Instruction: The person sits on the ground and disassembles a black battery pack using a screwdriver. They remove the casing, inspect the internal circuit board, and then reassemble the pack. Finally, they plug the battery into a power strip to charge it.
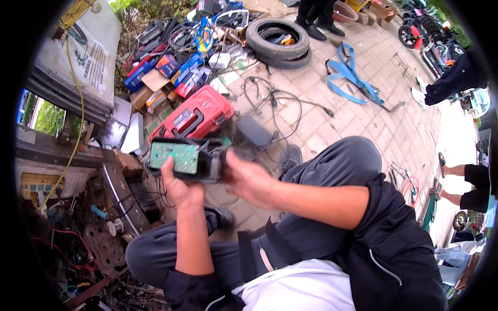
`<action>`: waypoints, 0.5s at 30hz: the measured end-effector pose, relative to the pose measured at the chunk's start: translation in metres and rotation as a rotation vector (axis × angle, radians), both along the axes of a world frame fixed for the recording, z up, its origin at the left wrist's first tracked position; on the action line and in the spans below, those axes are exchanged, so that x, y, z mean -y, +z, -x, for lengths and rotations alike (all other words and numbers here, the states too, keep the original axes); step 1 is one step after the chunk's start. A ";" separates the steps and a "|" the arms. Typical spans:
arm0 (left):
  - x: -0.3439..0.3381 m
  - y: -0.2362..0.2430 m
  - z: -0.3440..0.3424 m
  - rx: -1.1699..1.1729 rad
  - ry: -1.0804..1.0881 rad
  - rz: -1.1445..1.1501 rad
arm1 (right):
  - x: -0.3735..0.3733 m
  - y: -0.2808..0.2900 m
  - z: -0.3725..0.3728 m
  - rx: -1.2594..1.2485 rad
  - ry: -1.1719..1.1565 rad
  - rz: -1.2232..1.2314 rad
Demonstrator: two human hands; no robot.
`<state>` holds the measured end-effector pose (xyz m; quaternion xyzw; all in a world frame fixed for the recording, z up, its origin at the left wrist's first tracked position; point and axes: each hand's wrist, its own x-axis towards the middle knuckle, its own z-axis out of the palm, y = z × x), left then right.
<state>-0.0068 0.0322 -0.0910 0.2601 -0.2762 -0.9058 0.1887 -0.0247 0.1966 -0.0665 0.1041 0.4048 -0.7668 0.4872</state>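
An opened black plastic case is held up between my two hands above my lap. In its left part lies a green circuit board, its soldered side facing me. My left hand grips the case from below, thumb pressed on the board's lower edge. My right hand is closed around the right end of the case, slightly blurred; its fingertips are partly hidden behind it. Just beyond the case sit a red toolbox with a black handle and a dark box-shaped power unit with a cable.
Tangled black cables and a blue strap lie on the paving. Stacked tyres and piled boxes stand farther off. At left are a metal frame and a wire spool. People stand at the top and right.
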 end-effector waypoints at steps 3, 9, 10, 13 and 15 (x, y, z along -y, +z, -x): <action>0.031 -0.009 -0.004 0.003 0.037 -0.012 | -0.026 -0.009 0.000 0.014 0.295 -0.092; 0.049 0.017 -0.046 0.069 0.067 0.100 | -0.054 -0.026 0.067 -0.287 -0.055 -0.214; 0.050 0.022 -0.055 0.068 0.047 0.114 | -0.051 -0.035 0.082 -0.385 -0.139 -0.314; 0.053 0.021 -0.076 0.083 0.011 0.084 | -0.045 -0.085 0.123 -0.822 0.030 -0.712; 0.047 0.017 -0.080 0.134 0.090 0.141 | -0.037 -0.123 0.130 -1.061 0.196 -0.968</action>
